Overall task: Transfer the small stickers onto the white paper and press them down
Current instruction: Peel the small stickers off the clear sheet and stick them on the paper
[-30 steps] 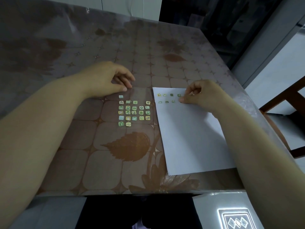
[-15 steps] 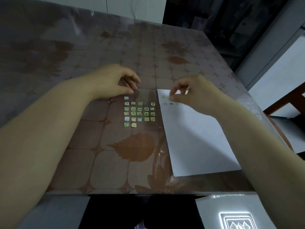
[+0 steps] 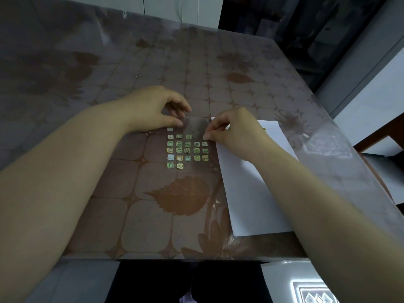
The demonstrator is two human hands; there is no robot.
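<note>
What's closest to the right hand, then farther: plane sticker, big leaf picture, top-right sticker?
1. Top-right sticker, at the right hand's fingertips.
2. Plane sticker, bottom row, to the left.
3. Big leaf picture, lowest, nearest the person.

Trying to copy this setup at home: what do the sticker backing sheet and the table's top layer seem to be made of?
The sticker backing sheet is probably clear plastic film, slightly glossy; the table pattern shows through it. The table's top layer seems to be transparent vinyl or glass, shiny; it carries glare and reflections over the leaf pattern beneath.
</note>
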